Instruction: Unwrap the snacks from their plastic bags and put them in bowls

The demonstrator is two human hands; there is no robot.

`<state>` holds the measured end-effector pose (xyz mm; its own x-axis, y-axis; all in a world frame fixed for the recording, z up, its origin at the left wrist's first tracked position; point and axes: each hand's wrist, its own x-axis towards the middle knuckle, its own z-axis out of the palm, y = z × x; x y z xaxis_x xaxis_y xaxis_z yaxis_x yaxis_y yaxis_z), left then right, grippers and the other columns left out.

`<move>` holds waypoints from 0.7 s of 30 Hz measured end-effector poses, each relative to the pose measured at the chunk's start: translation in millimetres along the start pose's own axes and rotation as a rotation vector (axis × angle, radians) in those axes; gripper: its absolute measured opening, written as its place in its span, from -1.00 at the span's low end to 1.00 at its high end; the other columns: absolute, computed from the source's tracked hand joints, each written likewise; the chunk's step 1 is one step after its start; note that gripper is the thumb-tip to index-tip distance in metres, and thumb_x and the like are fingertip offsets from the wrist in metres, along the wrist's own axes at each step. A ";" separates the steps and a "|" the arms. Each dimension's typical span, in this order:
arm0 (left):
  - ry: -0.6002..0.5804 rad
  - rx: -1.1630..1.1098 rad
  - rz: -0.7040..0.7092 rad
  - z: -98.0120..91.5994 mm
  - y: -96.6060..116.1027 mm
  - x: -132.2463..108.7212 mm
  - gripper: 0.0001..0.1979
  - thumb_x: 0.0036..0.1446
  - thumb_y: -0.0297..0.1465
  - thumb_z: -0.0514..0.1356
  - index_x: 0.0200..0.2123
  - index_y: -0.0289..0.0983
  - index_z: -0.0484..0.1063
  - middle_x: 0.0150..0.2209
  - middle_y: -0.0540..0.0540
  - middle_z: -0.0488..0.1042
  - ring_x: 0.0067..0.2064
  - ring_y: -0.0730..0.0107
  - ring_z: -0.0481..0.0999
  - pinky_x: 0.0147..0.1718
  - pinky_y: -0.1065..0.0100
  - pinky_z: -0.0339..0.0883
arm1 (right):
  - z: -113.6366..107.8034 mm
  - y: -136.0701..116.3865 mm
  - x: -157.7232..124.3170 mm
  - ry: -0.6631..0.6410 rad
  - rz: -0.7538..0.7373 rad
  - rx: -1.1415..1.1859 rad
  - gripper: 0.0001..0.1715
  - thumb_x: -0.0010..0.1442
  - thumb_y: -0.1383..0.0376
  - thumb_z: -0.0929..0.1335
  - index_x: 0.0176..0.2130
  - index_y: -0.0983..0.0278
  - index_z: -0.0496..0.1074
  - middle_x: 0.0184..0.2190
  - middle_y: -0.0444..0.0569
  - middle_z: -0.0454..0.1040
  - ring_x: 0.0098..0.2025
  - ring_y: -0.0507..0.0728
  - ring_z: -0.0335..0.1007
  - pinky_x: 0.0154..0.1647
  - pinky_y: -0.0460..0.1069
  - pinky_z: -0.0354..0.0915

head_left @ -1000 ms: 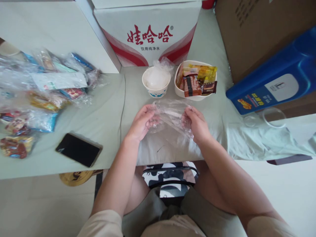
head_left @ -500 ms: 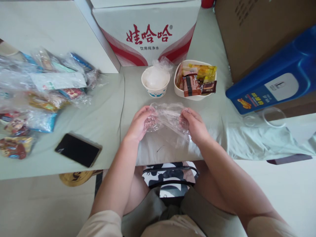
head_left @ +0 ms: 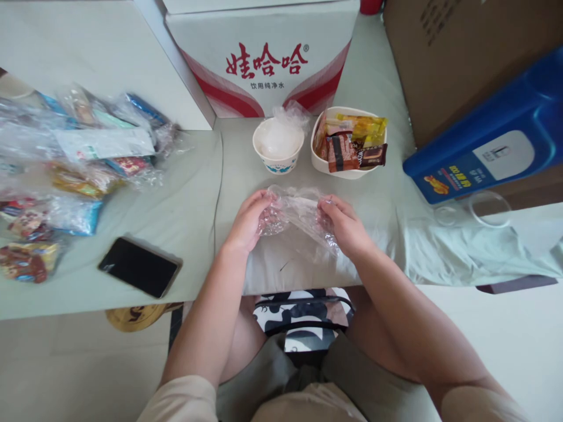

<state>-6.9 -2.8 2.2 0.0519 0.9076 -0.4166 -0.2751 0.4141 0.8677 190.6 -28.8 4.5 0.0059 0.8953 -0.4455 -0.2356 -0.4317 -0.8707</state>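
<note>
A crumpled clear plastic bag (head_left: 303, 212) is stretched between my two hands, above the near part of the cloth-covered table. My left hand (head_left: 251, 221) pinches its left side, thumb on top. On the right side, my right hand (head_left: 345, 224) grips the bag between thumb and fingers. Just beyond them stands a white paper cup (head_left: 280, 167) with a blue pattern, crumpled clear plastic bulging from its mouth. Beside the cup, to the right, a white tub (head_left: 323, 165) holds several wrapped snacks (head_left: 343, 152) in brown and yellow packaging.
On the left lie a black phone (head_left: 139, 266) and a heap of packaged snacks (head_left: 88, 158). A white and red carton (head_left: 264, 58) stands behind the cup. To the right are a blue bottle-like container (head_left: 488, 129), a clear plastic cup (head_left: 489, 209) and a brown cardboard box (head_left: 466, 53).
The bag has slackened slightly, its upper edge sinking a little between my hands. My right hand has shifted slightly to the left; both hands keep hold.
</note>
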 end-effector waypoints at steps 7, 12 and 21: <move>-0.007 -0.008 0.002 0.9 -0.5 0.6 -0.66 -0.18 -0.21 0.44 -0.38 -0.25 0.46 -0.45 0.02 0.50 -0.47 0.46 0.50 -0.45 0.43 0.39 | -1.5 4.3 0.5 -0.048 -0.013 -0.065 -0.60 -0.01 -0.02 0.46 -0.42 0.18 0.30 -0.55 -0.23 0.26 -0.49 0.00 0.21 -0.46 -0.08 0.18; -0.009 0.007 0.015 0.6 -2.9 0.4 -0.71 -0.12 -0.24 0.40 -0.38 -0.25 0.45 -0.42 0.01 0.49 -0.41 0.43 0.51 -0.37 0.39 0.44 | -2.9 9.6 2.4 -0.095 -0.054 -0.152 -0.59 0.04 -0.05 0.43 -0.38 0.18 0.31 -0.55 -0.23 0.27 -0.49 -0.01 0.20 -0.46 -0.07 0.14; -0.009 0.069 0.024 -0.2 -5.5 1.2 -0.76 -0.06 -0.25 0.38 -0.38 -0.25 0.47 -0.40 -0.01 0.53 -0.44 0.44 0.52 -0.43 0.41 0.40 | -3.1 4.4 -0.4 -0.129 -0.117 -0.343 -0.66 0.11 -0.01 0.36 -0.37 0.20 0.36 -0.51 -0.17 0.35 -0.42 0.04 0.28 -0.33 -0.03 0.22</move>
<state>-5.5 -4.0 -3.1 0.0553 0.9178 -0.3932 -0.2091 0.3958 0.8942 192.6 -31.4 0.2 -0.1142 0.9378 -0.3278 0.0981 -0.3177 -0.9431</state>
